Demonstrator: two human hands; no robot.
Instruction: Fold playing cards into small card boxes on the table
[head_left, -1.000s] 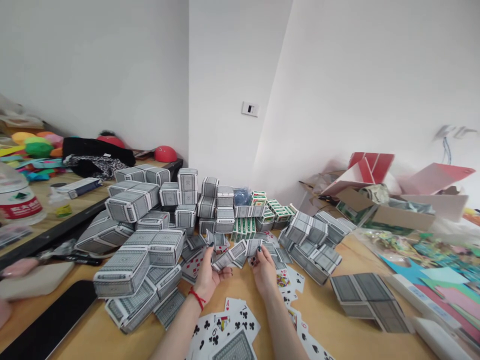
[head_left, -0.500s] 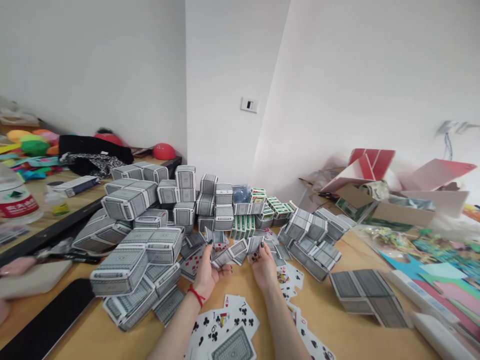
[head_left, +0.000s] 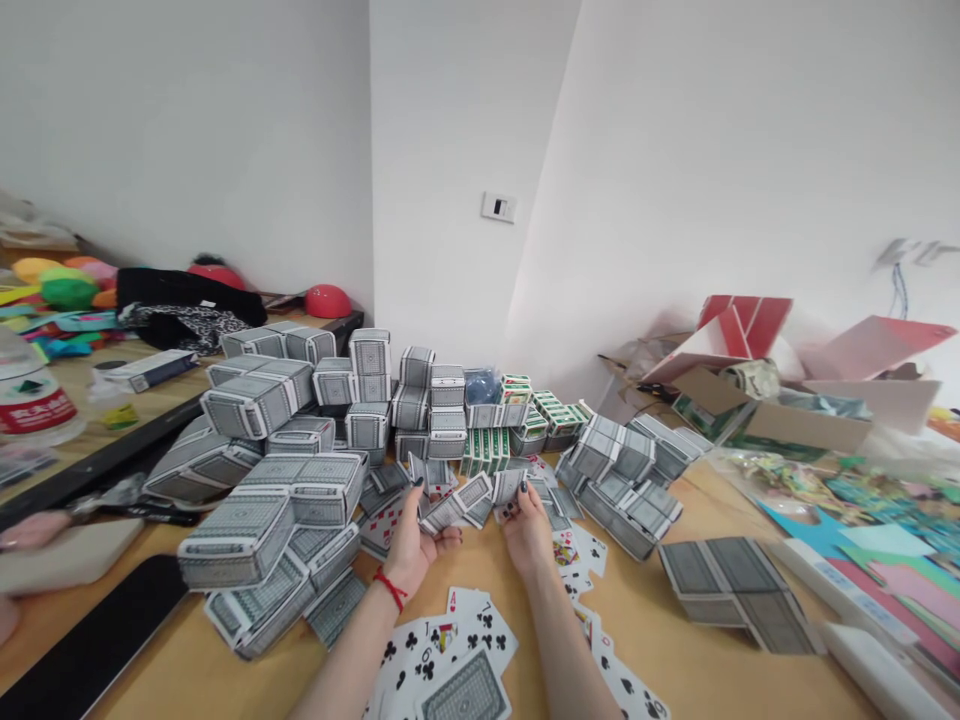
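Note:
My left hand (head_left: 417, 545), with a red string at the wrist, holds a folded grey-backed card piece (head_left: 456, 502) between thumb and fingers. Just right of it, my right hand (head_left: 527, 528) pinches another bent grey-backed card (head_left: 509, 486). The two card pieces are close together above the table. Loose face-up cards (head_left: 484, 630) and a face-down card (head_left: 466, 692) lie between and below my forearms. Behind my hands lie more cards, some showing red diamonds (head_left: 381, 528).
Stacked blocks made of folded cards (head_left: 240, 530) rise at the left and behind my hands. Green-and-white card boxes (head_left: 487, 450) stand at centre back. More card blocks (head_left: 626, 490) are at right, near an open cardboard box (head_left: 799, 430). A black phone-like slab (head_left: 97, 635) lies at left.

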